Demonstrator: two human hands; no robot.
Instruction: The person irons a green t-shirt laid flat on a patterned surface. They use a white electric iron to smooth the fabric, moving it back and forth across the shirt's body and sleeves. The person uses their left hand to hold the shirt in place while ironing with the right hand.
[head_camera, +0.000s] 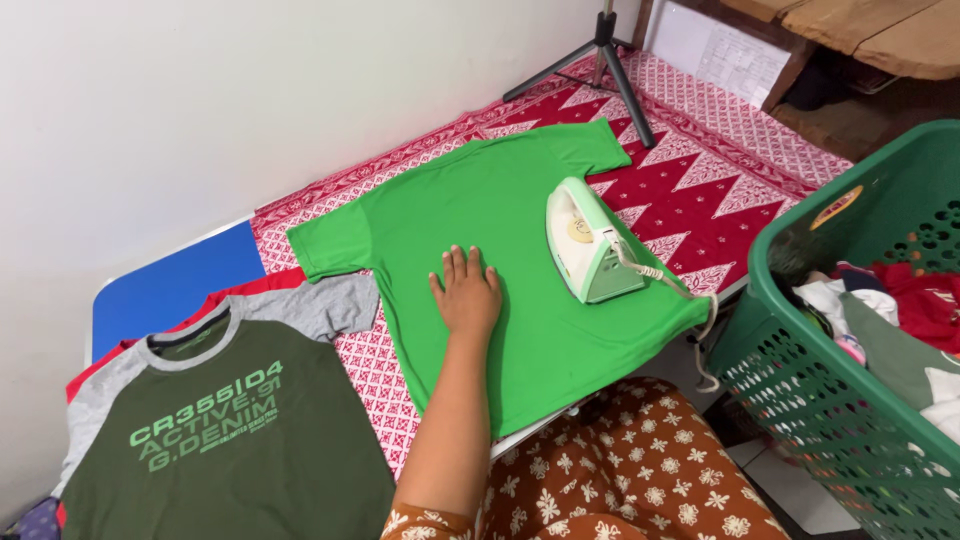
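Observation:
My left hand lies flat, palm down and fingers together, on the middle of a bright green T-shirt spread over a red and white patterned cloth. It holds nothing. A green and white electric iron stands on its heel on the shirt, just right of the hand and apart from it. Its coiled cord trails off the shirt's right edge. My right hand is out of view.
A dark green and grey printed T-shirt lies at the left on top of a red garment. A green laundry basket with clothes stands at the right. A tripod stands at the back. A blue surface and a white wall border the left.

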